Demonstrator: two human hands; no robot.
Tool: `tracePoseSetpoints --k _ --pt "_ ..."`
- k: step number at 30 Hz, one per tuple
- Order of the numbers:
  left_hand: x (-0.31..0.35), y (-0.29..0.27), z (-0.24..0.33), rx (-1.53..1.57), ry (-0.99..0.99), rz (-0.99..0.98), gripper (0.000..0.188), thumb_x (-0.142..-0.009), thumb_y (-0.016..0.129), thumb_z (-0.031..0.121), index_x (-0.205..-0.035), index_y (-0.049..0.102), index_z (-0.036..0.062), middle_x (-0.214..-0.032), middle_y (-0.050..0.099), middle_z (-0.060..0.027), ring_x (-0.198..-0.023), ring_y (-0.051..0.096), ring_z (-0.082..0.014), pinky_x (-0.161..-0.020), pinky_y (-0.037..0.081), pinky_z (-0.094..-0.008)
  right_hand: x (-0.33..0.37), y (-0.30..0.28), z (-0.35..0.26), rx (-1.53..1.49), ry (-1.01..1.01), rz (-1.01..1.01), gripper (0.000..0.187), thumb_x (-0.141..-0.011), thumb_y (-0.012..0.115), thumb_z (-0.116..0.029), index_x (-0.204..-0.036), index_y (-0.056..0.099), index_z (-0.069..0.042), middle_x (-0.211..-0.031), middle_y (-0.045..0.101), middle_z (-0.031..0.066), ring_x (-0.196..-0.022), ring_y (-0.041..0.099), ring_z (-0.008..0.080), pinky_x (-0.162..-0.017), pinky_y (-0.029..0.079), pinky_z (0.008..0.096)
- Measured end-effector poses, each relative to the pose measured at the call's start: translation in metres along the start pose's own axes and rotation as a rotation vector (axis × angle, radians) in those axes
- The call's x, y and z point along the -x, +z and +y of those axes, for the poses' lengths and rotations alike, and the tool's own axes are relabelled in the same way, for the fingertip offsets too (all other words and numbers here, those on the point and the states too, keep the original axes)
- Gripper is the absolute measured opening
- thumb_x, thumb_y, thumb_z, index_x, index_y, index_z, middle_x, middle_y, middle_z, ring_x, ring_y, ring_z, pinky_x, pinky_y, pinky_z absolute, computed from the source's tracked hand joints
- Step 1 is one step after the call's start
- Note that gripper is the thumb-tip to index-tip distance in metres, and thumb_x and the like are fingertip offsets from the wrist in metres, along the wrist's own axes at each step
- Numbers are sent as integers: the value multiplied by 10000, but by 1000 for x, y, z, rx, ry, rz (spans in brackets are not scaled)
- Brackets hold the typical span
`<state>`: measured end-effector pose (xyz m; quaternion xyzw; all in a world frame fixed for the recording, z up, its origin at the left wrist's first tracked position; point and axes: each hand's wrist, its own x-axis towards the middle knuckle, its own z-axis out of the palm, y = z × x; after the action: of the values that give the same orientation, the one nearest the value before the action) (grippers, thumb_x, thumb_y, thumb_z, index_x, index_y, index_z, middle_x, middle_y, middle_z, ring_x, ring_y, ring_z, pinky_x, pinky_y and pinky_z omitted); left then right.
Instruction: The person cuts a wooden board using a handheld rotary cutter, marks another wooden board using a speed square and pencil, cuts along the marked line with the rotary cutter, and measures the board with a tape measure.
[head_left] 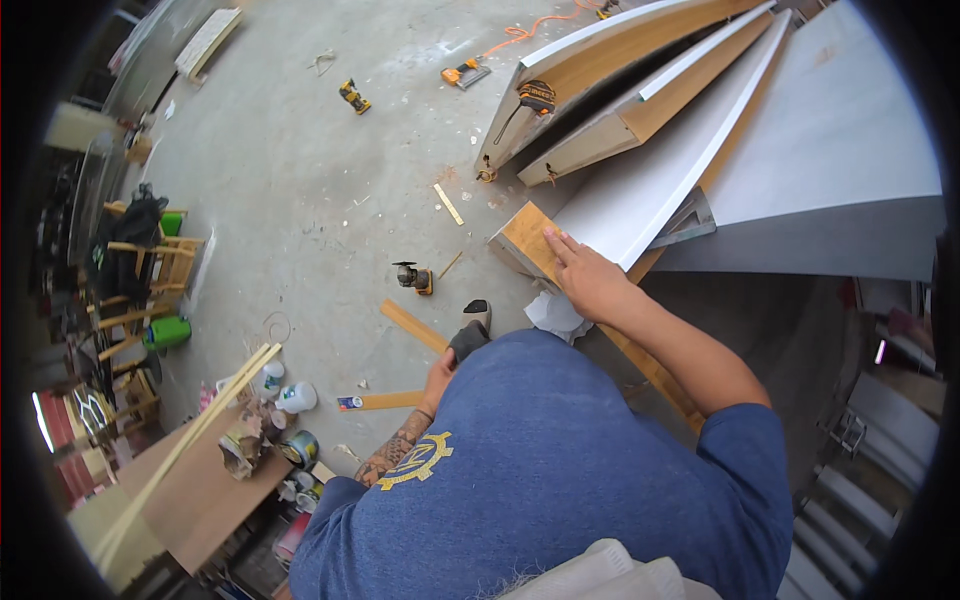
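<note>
My right hand [590,283] lies with fingers stretched on the wood-faced end [532,232] of a long box-like panel, whose white inner face [640,190] runs away to the upper right. Lower and to the left, my left hand [438,384] hangs beside my dark-clothed leg. Its fingers are mostly hidden, so whether it grips anything is unclear. Close to it lie a flat wooden strip [412,323] and a second strip [392,401] with a blue label at one end. White crumpled paper or cloth [557,315] sits below the panel's end.
Other long white-and-wood panels [640,112] stand alongside, one bearing a tape measure [537,97]. An orange tool [465,74], a yellow-black drill [354,97] and another power tool [413,277] are on the concrete floor. A board with cans and bottles [297,398] stands lower left.
</note>
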<state>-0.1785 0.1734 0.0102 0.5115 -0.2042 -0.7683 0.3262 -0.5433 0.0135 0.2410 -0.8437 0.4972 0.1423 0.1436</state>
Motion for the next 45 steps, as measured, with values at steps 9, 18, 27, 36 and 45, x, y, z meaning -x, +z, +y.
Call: tracePoseSetpoints --k 9,18,27,36,45 --pt "-7 56 -38 -715 -272 -12 293 -1045 687 209 -1257 721 10 -1151 785 -117 -982 749 -261 -876 615 -397 2 5 8 -4 -82 29 385 -1020 545 -39 -1326 608 186 -1731 297 311 -1549 442 414 -1222 452 439" --pt "7 70 -49 -944 -281 48 272 -1026 680 157 -1256 720 18 -1170 775 -164 -1019 744 -318 -891 604 -415 3 1 5 -66 -98 33 315 -978 577 -28 -1205 665 173 -1715 295 354 -1537 444 455 -1199 470 476" --pt "24 62 -39 -1296 -356 -50 264 -1007 673 105 -1254 720 27 -1188 765 -211 -1057 739 -376 -906 593 -434 10 -1 7 -99 -112 74 311 -918 609 3 -1168 672 179 -1709 297 364 -1529 453 464 -1170 492 478" --pt "42 36 7 -1593 -306 -330 271 -987 666 53 -1253 719 35 -1206 755 -259 -1094 734 -434 -922 582 -453 8 -7 8 -178 -98 58 372 -973 566 17 -1292 619 201 -1723 276 348 -1569 393 463 -1222 461 463" --pt "50 69 184 -211 -112 231 262 -1086 612 24 -1341 562 -7 -1077 692 -96 -1201 734 -257 -1017 617 -375 4 -28 7 -254 -93 -45 471 -971 547 19 -1392 576 228 -1694 312 380 -1566 386 481 -1283 386 449"
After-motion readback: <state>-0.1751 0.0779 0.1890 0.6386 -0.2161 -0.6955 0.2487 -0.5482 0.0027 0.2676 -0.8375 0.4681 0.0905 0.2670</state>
